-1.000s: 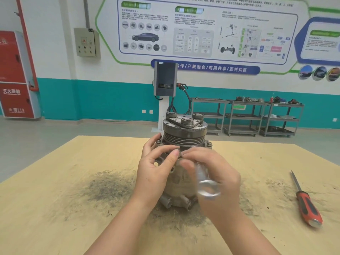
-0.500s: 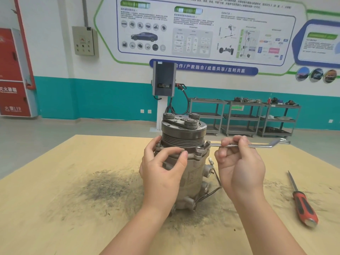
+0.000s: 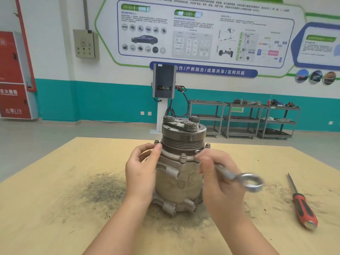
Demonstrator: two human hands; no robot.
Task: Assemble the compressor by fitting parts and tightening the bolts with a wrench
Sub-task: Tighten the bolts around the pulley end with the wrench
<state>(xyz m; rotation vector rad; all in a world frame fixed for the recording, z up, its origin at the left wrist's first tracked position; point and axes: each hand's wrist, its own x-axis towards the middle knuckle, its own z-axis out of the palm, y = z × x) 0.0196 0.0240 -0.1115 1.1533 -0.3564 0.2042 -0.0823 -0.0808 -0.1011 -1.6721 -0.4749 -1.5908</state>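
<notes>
Wrench (image 3: 228, 175) swung round toward the viewer, ring end blurred; right hand (image 3: 219, 183) grips its shaft. Left hand (image 3: 140, 173) holds compressor (image 3: 181, 179), upright on desk (image 3: 55, 208). Screwdriver (image 3: 303, 208) well right.

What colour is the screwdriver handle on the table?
The screwdriver handle is red and black, head view.

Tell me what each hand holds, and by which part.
Right hand grips the wrench by its shaft, ring end free. Left hand holds the compressor at its upper left side, by the flange.
</notes>
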